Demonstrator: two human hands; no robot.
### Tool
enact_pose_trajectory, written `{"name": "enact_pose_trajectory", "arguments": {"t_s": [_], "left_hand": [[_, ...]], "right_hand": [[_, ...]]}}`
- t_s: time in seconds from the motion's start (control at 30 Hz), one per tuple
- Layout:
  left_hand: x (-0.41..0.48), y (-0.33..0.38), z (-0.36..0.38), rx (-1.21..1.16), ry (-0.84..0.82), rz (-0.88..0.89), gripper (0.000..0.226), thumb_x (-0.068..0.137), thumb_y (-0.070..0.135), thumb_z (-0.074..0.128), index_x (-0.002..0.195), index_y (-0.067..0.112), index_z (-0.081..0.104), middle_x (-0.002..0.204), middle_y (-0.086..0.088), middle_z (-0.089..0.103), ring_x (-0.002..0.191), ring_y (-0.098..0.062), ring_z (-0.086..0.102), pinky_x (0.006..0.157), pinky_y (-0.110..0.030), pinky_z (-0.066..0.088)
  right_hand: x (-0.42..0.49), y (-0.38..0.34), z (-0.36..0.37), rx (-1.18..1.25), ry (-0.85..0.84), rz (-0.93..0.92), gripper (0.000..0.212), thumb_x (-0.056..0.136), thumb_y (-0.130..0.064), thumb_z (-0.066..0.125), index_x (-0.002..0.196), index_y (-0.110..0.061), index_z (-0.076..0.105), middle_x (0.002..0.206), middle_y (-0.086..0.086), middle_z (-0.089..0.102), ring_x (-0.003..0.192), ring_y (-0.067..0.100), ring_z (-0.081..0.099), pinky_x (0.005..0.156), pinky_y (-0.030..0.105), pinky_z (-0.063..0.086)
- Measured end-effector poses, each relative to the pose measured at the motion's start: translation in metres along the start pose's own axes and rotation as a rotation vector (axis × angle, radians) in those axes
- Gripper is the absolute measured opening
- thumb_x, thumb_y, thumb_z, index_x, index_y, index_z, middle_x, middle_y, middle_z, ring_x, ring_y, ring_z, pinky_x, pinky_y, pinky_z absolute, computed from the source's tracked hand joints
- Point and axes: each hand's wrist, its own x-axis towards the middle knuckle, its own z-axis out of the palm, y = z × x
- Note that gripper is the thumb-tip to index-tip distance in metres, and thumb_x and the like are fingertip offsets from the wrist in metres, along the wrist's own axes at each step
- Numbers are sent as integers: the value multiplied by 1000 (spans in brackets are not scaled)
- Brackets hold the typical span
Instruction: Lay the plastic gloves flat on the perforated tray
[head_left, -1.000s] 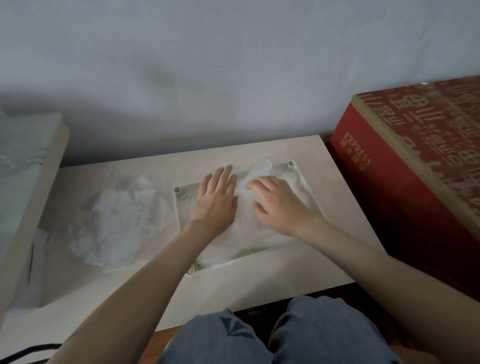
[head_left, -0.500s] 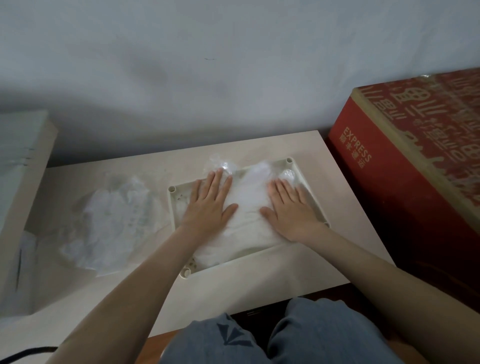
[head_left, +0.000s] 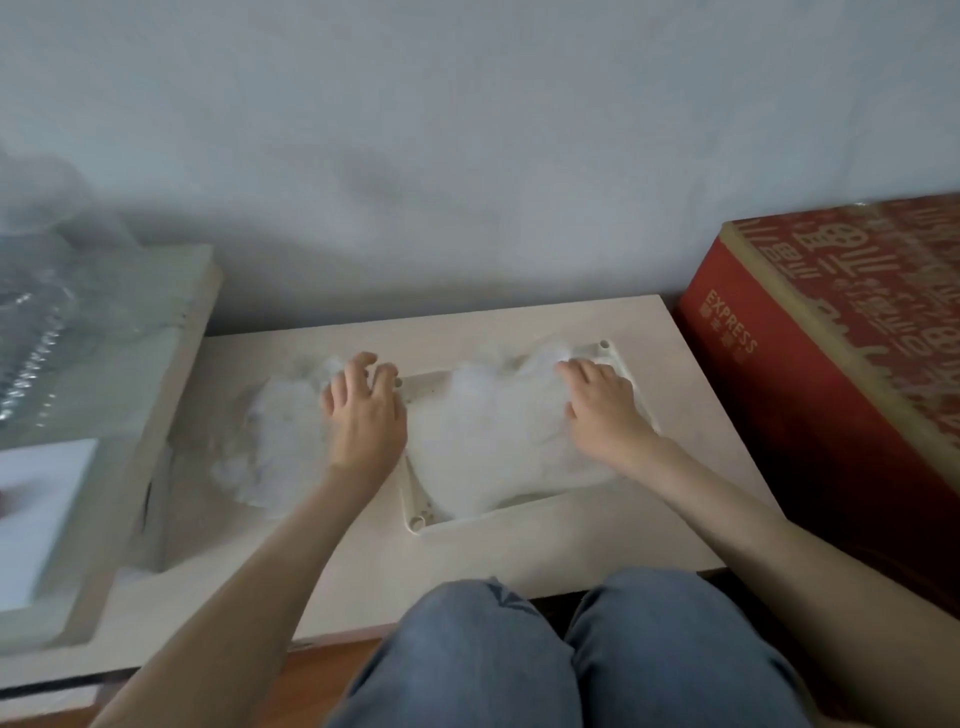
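Observation:
The white perforated tray (head_left: 416, 512) lies on the low table, right of centre. A layer of thin clear plastic gloves (head_left: 483, 447) covers most of it. My right hand (head_left: 602, 410) presses flat on the right part of those gloves, fingers pointing to the tray's far right corner. A loose pile of plastic gloves (head_left: 270, 441) lies on the table left of the tray. My left hand (head_left: 363, 410) is over the pile's right edge, just outside the tray's left rim, fingers spread and bent, with nothing clearly held.
The pale table (head_left: 519, 556) ends near my knees (head_left: 545, 654). A big red carton (head_left: 831, 374) stands close on the right. A raised pale box with clear plastic on it (head_left: 104, 395) borders the left. The wall rises right behind.
My left hand has left the gloves in the tray and moved left to the loose pile. My right hand has slid toward the tray's right side and still presses there.

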Motion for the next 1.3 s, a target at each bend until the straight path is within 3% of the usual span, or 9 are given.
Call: {"name": "enact_pose_trajectory", "arguments": {"t_s": [0.17, 0.5, 0.67, 0.8, 0.9, 0.97, 1.07, 1.2, 1.3], "left_hand": [[-27, -43, -16, 263, -564, -243, 47, 91, 50, 53, 121, 14, 54, 126, -9, 53, 115, -29, 51, 94, -39, 39], [-23, -47, -51, 66, -469, -350, 23, 99, 15, 38, 101, 2, 58, 101, -23, 66, 95, -39, 61, 73, -38, 46], [-10, -25, -88, -331, -194, -558, 16, 95, 17, 44, 90, 6, 54, 84, -14, 62, 78, -33, 54, 61, -33, 37], [21, 10, -116, -1538, -255, -797, 24, 97, 5, 35, 96, -6, 57, 90, -18, 71, 78, -27, 69, 72, -33, 58], [33, 36, -134, -2098, -390, -763, 42, 98, 6, 31, 80, -8, 67, 87, -20, 72, 82, -29, 72, 77, -36, 59], [37, 52, -137, -2204, -440, -732, 42, 97, 6, 30, 88, -13, 66, 90, -21, 71, 84, -29, 72, 73, -35, 60], [40, 66, -125, -2290, -474, -786, 46, 98, 8, 31, 89, -15, 69, 93, -22, 71, 83, -29, 72, 73, -35, 60], [34, 75, -97, -2255, -479, -921, 47, 101, 13, 32, 90, -12, 70, 92, -17, 72, 78, -25, 72, 82, -30, 55], [24, 77, -78, -2211, -458, -1011, 39, 100, 8, 35, 87, -9, 67, 83, -16, 72, 68, -23, 72, 77, -27, 56]], "right_hand": [[-7, -24, -5, 86, -134, -82, 52, 95, -13, 40, 146, -14, 27, 150, 4, 30, 135, 28, 27, 104, 36, 24], [-8, -60, -21, 198, -328, -172, 46, 98, -24, 40, 144, -18, 33, 152, 0, 29, 138, 23, 24, 109, 34, 20], [-5, -63, -25, 428, -351, -114, 42, 95, -34, 49, 136, -23, 45, 143, -6, 41, 131, 14, 39, 104, 29, 33], [0, -72, -34, 1090, -471, 42, 40, 91, -39, 60, 120, -13, 59, 123, 5, 60, 107, 14, 59, 91, 29, 47], [1, -75, -33, 1411, -607, 83, 92, 52, -64, 81, 123, -12, 56, 118, 6, 61, 110, 15, 60, 87, 27, 49], [3, -71, -30, 1587, -710, 64, 101, 30, -69, 85, 114, -20, 57, 109, -1, 63, 104, 9, 61, 86, 26, 49], [0, -63, -35, 1893, -792, -7, 71, 31, -61, 90, 84, -22, 63, 76, -12, 62, 72, 0, 61, 68, 19, 51], [3, -53, -40, 2104, -709, -166, 68, 57, -44, 87, 117, -17, 68, 118, -1, 67, 113, 12, 61, 88, 25, 51], [9, -42, -32, 2074, -605, -99, 57, 58, -32, 90, 110, -17, 72, 101, 4, 72, 94, 16, 69, 80, 30, 55]]}}
